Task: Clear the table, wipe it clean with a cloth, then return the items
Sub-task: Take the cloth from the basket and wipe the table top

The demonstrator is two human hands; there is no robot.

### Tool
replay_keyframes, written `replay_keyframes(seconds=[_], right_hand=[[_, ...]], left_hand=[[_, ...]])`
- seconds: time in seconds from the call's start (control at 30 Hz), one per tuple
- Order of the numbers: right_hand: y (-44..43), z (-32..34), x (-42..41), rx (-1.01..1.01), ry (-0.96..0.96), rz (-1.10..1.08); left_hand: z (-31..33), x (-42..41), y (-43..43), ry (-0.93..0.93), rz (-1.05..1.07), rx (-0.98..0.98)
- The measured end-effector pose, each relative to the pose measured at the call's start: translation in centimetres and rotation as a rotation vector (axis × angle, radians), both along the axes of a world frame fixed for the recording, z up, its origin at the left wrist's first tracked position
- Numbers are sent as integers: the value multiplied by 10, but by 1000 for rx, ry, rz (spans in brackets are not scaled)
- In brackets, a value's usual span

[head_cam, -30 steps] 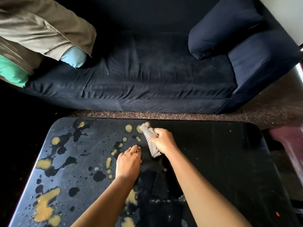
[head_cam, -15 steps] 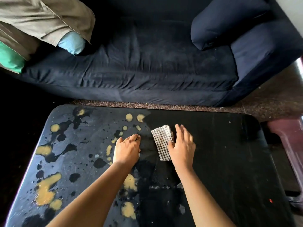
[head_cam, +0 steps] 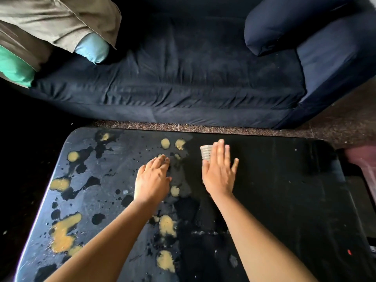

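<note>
A black table (head_cam: 284,190) fills the lower view, its left half marked with yellow and dark blotches (head_cam: 63,235). A small checked cloth (head_cam: 206,152) lies folded on the tabletop near the far edge. My right hand (head_cam: 218,171) lies flat on the cloth with straight, spread fingers, covering most of it; only the cloth's left end shows. My left hand (head_cam: 152,180) rests flat on the table to the left of it, fingers straight, holding nothing.
A dark blue sofa (head_cam: 193,78) stands just beyond the table, across a strip of brown carpet (head_cam: 203,127). Pillows and a tan cover (head_cam: 50,23) sit at the sofa's left end. A reddish object (head_cam: 364,165) is at the right edge.
My right hand let go of the bunched cloth, laid it down flat, then pressed on it and slid it to the right and farther away. My left hand stayed put.
</note>
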State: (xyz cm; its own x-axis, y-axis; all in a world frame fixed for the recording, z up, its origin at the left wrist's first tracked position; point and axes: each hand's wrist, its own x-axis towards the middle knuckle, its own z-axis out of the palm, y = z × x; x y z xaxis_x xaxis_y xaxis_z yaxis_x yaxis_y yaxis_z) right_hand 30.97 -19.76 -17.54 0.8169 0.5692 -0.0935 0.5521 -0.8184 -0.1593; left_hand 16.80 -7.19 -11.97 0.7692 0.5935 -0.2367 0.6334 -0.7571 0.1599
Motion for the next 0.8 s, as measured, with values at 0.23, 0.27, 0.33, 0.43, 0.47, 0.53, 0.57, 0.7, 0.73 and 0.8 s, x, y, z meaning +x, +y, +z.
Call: replay_keyframes(seconds=[0.23,0.27,0.33,0.43,0.47,0.53,0.57,0.7,0.73,0.8], right_hand=[[17,0,-18,-59,26,471],[15,-1,-9,-64,27,466],[16,-1,4,-42,13,245],[37,0,-2,-11,68,-50],[43,2,-9,7,71,-47],[46,1,-19,16,18,137],[40,-2,-19,-14,-18,279],[15,-3,7,-59,-119,323],[14,-1,6,-53,-110,199],[22,0,-9,-44,-61,55]], left_hand=[[-7,1,36,105,207,-101],[-8,0,39,131,209,-103],[-10,-2,46,180,190,-104],[-12,1,52,229,167,-105],[-12,4,54,237,155,-99],[-11,7,58,274,134,-100],[-11,8,59,298,123,-107],[-10,5,60,376,81,-145],[-9,3,59,379,76,-145],[-10,2,59,371,66,-135]])
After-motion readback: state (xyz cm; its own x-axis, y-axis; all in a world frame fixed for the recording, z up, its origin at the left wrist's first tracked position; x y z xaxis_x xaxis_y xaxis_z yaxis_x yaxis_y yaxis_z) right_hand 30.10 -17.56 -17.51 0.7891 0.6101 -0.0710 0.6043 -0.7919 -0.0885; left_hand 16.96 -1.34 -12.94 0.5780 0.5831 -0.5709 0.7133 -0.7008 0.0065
